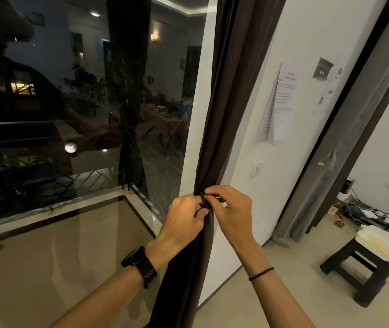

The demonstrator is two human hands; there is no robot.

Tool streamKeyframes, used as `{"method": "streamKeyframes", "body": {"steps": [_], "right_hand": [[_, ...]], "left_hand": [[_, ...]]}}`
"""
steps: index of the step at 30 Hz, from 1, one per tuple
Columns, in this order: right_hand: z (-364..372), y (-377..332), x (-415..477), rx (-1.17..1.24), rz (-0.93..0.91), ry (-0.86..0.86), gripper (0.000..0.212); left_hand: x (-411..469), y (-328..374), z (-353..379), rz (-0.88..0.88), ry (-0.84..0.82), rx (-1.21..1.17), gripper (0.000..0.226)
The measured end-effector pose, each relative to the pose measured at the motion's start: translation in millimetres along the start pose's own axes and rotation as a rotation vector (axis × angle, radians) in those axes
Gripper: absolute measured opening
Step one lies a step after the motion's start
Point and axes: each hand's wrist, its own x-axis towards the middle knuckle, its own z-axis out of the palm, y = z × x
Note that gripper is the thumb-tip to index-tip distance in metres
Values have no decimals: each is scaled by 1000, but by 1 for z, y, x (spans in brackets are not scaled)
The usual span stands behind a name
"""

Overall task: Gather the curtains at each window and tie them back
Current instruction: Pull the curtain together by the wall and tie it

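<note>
**Gathered curtain, upright**

My left hand (184,223) and right hand (231,214) pinch the dark brown fabric curtain (214,129) with curled fingers. It is bunched into a near-vertical column between the glass window (70,114) and white wall (307,43). A dark wooden stool (364,263) stands well apart.

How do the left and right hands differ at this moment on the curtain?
The left hand comes from the window side; the right hand from the wall side. The left wrist carries a black watch, the right wrist a thin black band. The right hand sits slightly higher than the left hand. Both pinch the gathered brown curtain at the same spot.
</note>
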Motion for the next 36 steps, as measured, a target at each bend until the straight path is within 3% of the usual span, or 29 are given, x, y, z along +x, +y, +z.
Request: {"method": "streamKeyframes", "body": {"steps": [4, 9, 13, 15, 18, 21, 25, 28, 32, 34, 36], "right_hand": [[16, 5, -24, -171, -74, 89, 2], [20, 13, -40, -282, -198, 22, 27], [19, 15, -38, -375, -43, -113, 44], [21, 13, -33, -438, -5, -156, 33], [26, 14, -35, -477, 62, -282, 26], [25, 19, -39, -348, 118, -438, 37], [17, 16, -27, -212, 91, -574, 30], [15, 8, -29, -170, 70, -542, 23], [15, 0, -39, -59, 108, -462, 32], [8, 9, -38, -25, 147, -401, 29], [0, 20, -37, -56, 176, -371, 36]], "left_hand": [[-7, -2, -3, 4, 18, -37, 25], [-7, -1, -14, -77, -10, -119, 40], [0, -2, -23, -77, -40, -127, 21], [2, -4, -22, -27, -39, -106, 8], [2, -12, -20, 138, -58, 37, 10], [-1, -19, -20, 266, -76, 152, 14], [0, -23, -26, 261, -59, 145, 16], [4, -26, -32, 199, -78, 146, 14], [3, -29, -41, 145, -126, 109, 12], [4, -31, -53, 81, -135, -15, 9], [4, -35, -66, 18, -101, -144, 22]]}}
